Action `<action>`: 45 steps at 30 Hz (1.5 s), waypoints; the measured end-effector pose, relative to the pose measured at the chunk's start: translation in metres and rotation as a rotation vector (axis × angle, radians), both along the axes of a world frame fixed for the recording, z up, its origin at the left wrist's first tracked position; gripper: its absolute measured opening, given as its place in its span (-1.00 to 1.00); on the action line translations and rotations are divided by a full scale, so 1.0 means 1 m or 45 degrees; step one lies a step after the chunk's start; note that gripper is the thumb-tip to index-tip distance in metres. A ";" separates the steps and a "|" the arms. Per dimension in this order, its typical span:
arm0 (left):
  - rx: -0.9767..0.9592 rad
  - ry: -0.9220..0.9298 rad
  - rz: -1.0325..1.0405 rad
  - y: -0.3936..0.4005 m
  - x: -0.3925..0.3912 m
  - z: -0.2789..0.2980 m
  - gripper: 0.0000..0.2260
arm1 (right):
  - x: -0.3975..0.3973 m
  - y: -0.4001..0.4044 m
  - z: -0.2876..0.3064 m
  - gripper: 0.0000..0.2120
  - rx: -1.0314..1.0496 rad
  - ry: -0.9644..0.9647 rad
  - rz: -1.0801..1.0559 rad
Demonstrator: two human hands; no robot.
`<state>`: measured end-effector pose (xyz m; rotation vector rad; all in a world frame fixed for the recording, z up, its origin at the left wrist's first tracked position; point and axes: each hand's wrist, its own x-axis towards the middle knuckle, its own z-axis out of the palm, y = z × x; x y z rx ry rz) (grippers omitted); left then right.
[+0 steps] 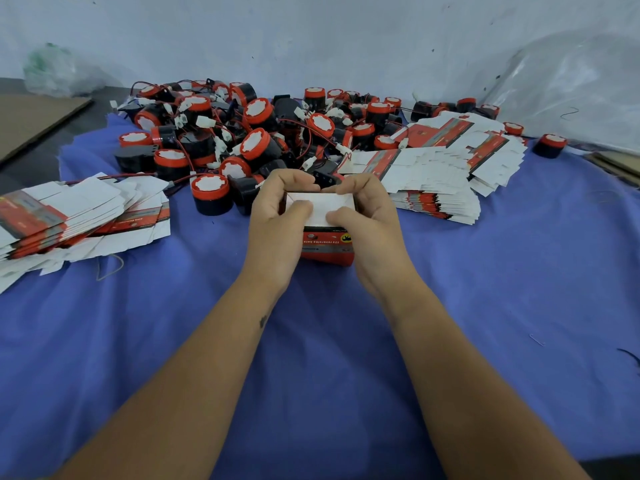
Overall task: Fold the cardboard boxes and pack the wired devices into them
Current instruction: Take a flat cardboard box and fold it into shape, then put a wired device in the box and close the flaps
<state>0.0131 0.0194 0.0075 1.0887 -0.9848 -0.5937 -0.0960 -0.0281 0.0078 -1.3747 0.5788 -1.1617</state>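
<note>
Cardboard box (327, 245) — red side, upside-down print blurred, left hand (277, 216) and right hand (367, 220) each in a grip around it

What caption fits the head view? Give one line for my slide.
Both hands, left and right, fold a box's white flaps before piled devices.

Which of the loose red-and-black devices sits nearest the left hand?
The upright device just left of the left hand, standing on the blue cloth at the pile's near edge.

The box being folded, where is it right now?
Head view, centre: the box sits between the left hand and right hand, just in front of the device pile.
</note>
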 end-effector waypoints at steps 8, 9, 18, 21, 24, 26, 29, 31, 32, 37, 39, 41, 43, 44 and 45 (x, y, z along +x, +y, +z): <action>0.128 0.072 -0.156 -0.002 0.002 0.000 -0.67 | -0.003 0.002 0.007 -0.75 -0.093 -0.145 -0.119; 0.159 0.050 -0.169 -0.003 0.002 -0.001 -0.70 | -0.004 0.002 0.008 -0.80 -0.049 -0.195 -0.109; 0.092 -0.450 -0.084 0.000 -0.008 -0.001 -0.65 | -0.006 -0.002 0.005 -0.80 0.050 0.166 -0.223; 0.197 -0.237 -0.019 0.001 -0.008 0.000 -0.39 | -0.007 0.000 0.004 -0.89 -0.033 0.027 -0.299; 0.211 -0.150 -0.062 0.000 -0.002 -0.002 -0.28 | -0.006 0.000 0.003 -0.80 -0.180 -0.055 -0.339; 0.178 -0.108 -0.206 -0.001 -0.001 -0.006 -0.27 | -0.006 0.001 0.003 -0.77 -0.251 -0.053 -0.330; 0.183 -0.003 -0.116 -0.006 0.004 -0.008 -0.41 | -0.007 -0.002 0.003 -0.73 -0.159 -0.138 -0.330; 0.149 0.184 0.100 -0.009 0.011 -0.007 -0.56 | -0.007 -0.003 0.002 -0.76 -0.119 -0.080 -0.385; 0.097 0.319 0.184 -0.010 0.016 -0.006 -0.58 | -0.007 -0.004 0.001 -0.75 -0.124 -0.005 -0.421; -0.064 0.581 0.462 -0.009 0.032 -0.005 -0.54 | -0.014 -0.016 -0.011 -0.67 -0.152 0.471 -0.529; -0.038 0.565 0.478 -0.008 0.028 -0.004 -0.55 | -0.013 -0.027 -0.010 -0.61 -0.128 0.650 -0.503; -0.054 0.584 0.424 -0.005 0.026 0.000 -0.54 | -0.006 -0.038 -0.005 -0.45 -0.163 0.786 -0.438; -0.112 0.660 0.285 -0.003 0.026 0.001 -0.56 | 0.005 -0.048 0.001 -0.32 -0.202 0.835 -0.354; -0.130 0.713 0.187 -0.002 0.026 0.002 -0.54 | 0.011 -0.052 0.003 -0.28 -0.224 0.852 -0.318; -0.122 0.774 0.085 -0.001 0.026 0.003 -0.48 | 0.017 -0.055 0.003 -0.25 -0.250 0.885 -0.297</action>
